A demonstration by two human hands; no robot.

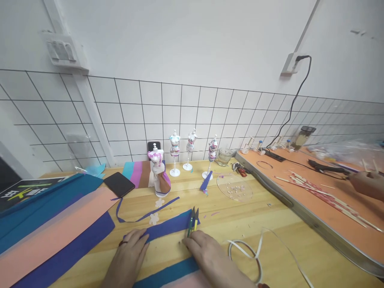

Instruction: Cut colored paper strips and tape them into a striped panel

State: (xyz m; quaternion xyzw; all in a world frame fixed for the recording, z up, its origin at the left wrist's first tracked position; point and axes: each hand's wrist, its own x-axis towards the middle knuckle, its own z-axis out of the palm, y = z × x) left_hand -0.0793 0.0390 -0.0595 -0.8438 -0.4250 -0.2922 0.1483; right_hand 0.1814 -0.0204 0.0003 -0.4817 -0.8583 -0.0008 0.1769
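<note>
My left hand (127,256) lies at the left end of a blue-purple cloth strip (169,227), fingers flat against it and the table. In my right hand (207,254) is a pair of thread snips (193,220), green and yellow at the handles, with dark blades pointing away over the strip's right end. The two blade tips stand slightly apart. Beyond the strip curls a thin blue ribbon of cloth (150,214), near a pale flower-shaped piece (154,219). A teal cloth piece (171,274) lies partly under my right wrist.
Several small dress forms (175,150) stand along the back; the front one (156,176) wears brown and purple cloth. Folded fabrics (66,224) and a black phone (119,184) lie left. Right are a clear bead dish (235,187), white ribbon (260,244) and an orange table (330,192) with another person's hand (367,185).
</note>
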